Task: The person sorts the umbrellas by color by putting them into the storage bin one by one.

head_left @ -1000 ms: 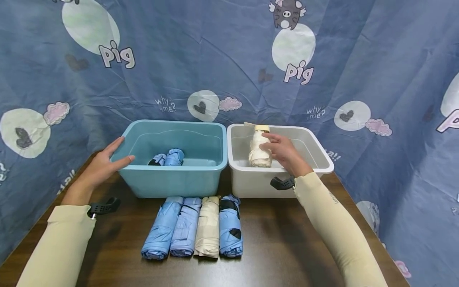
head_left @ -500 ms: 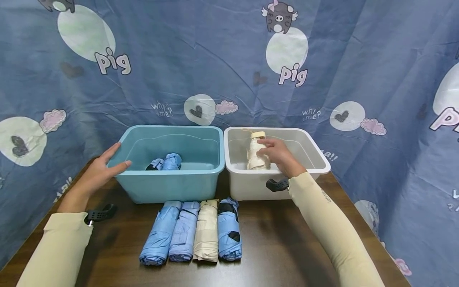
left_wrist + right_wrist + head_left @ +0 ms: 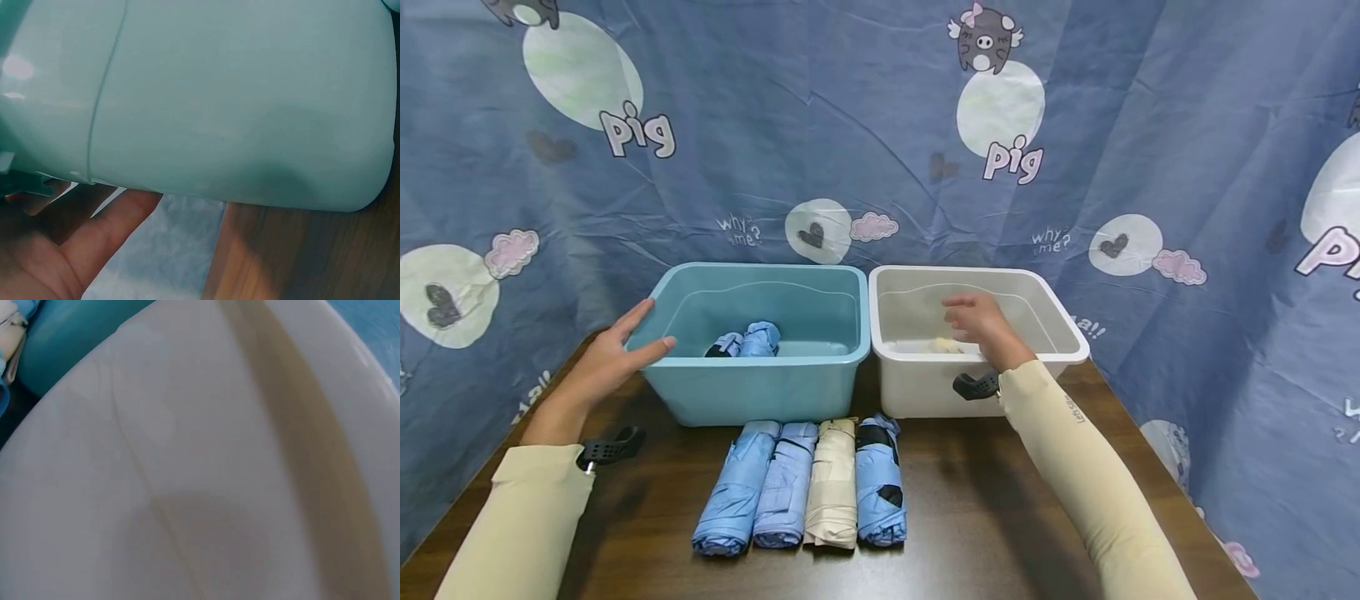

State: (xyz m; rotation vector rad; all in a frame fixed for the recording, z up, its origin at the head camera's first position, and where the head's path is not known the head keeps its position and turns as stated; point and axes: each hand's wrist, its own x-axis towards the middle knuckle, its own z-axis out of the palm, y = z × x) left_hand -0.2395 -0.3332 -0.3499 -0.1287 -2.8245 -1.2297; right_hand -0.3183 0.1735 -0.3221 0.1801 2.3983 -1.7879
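My left hand (image 3: 597, 367) rests at the left end of the teal bin (image 3: 752, 392), thumb and fingers spread along its rim. In the left wrist view, the fingers (image 3: 115, 225) reach behind the bin's wall. My right hand (image 3: 981, 323) is over the white bin (image 3: 940, 392) with loosely bent fingers and nothing in them. Below it, part of a cream folded umbrella (image 3: 946, 344) shows inside that bin, the rest hidden by the front wall. Two blue folded umbrellas (image 3: 760, 338) lie in the teal bin, partly hidden.
Several folded umbrellas lie side by side on the brown table (image 3: 985, 517) before the bins: a blue one (image 3: 737, 487), a periwinkle one (image 3: 786, 487), a cream one (image 3: 831, 487) and a blue-and-black one (image 3: 881, 483). A patterned blue curtain (image 3: 880, 125) hangs behind.
The cream umbrella that stood up in my right hand has dropped down into the white bin, released from the fingers. My left hand stays at the teal bin. The view has tilted slightly.
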